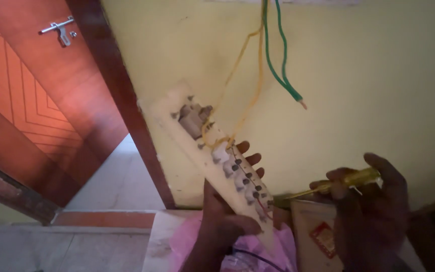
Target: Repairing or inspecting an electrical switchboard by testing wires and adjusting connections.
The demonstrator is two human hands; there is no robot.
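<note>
The long cream-white switch plate [212,151], seen from its back with grey switch bodies and dark screw terminals in a row, is sitting tilted in the middle of the scene, its upper end leaning up and to the left against the pale yellow wall [368,75]. The left hand [225,211] is coming up from the near edge, wrist low, and is gripping the plate's lower end: the palm is wrapping under it and the fingertips [251,160] are curling over its far edge. Thin yellow wires [247,55] are running from the plate's terminals up the wall, and a green wire [283,75] with a bare tip is hanging loose just beside them, apart from the plate.

On the right, the right hand [373,201] is closing firmly around the clear yellow handle of a screwdriver [328,187], held nearly level, and its metal shaft is pointing left with the tip meeting the lowest terminals of the plate.

Below the hands, a pink plastic bag [283,247] is lying crumpled, its contents too hidden to tell, with a pale cardboard box [313,226] bearing a red label just to its right. Far left, a reddish wooden door [36,100] with a silver latch [59,30] is standing open.
</note>
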